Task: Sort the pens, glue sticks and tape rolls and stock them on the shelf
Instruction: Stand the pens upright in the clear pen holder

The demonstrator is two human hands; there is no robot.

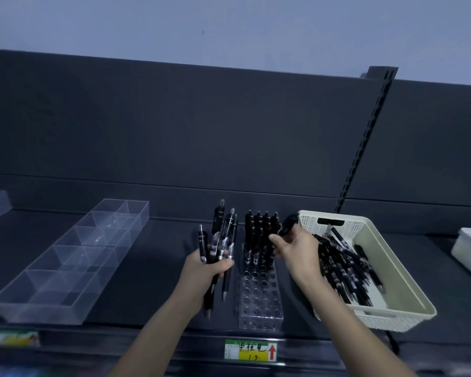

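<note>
The black pens sit in three groups around the clear pen rack, which stands on the dark shelf. The standing pens fill the far end of the rack, four across. They overlap too much for a sure count of the rows behind, and the near holes are bare.

Just left of the rack, the left hand is clenched round a bunch of pens, about six, with their clicker ends pointing away from the person. At the rack's far right corner, the right hand pinches one blurred pen.

Right of the rack, one cream perforated basket holds a loose heap of pens, too tangled to count. Beyond it, one white bin is cut off by the frame edge.

Well left of the rack lies one clear divided tray. On the shelf lip below the rack is one green and yellow price label with a red arrow.
</note>
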